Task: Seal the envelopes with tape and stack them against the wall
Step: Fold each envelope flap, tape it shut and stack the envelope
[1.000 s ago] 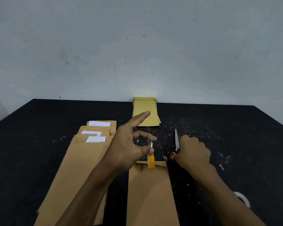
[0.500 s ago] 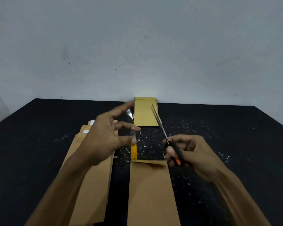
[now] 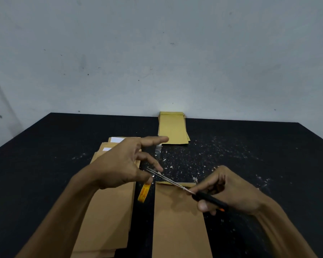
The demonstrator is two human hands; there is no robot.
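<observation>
We were cutting tape: our left hand (image 3: 119, 164) pinched the strip (image 3: 158, 152) taut above the envelope (image 3: 177, 220) on the surface, our right hand (image 3: 226, 190) gripped the scissors (image 3: 172, 182) across it, and the next move, we judged, called for closing the blades.

Black tabletop (image 3: 45, 164), scattered with pale paper flecks (image 3: 209, 157) right of centre, meeting a grey-white wall (image 3: 157, 53) bearing small dark marks.

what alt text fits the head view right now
The right hand holds scissors to a clear tape strip pinched in the left hand, above a brown envelope on a black table.
</observation>
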